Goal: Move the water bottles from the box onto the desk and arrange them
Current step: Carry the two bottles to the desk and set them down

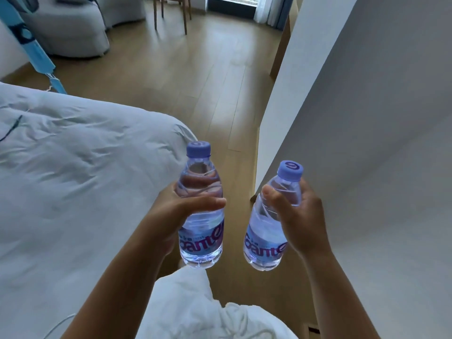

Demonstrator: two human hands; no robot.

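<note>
Two full bottles, left bottle [201, 211] in left hand [171, 211], right bottle [271, 221] in right hand [298, 216], fingers wrapped round middles; probably heavy, smooth, squashy.

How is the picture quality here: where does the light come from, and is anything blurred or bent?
Head view: daylight enters from the window at top; the wall edge bends from wide-angle distortion; both bottles, left and right, look slightly soft.

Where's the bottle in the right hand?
In the head view, lower right of centre: right bottle, held over the wooden floor, beside the white wall.
</note>
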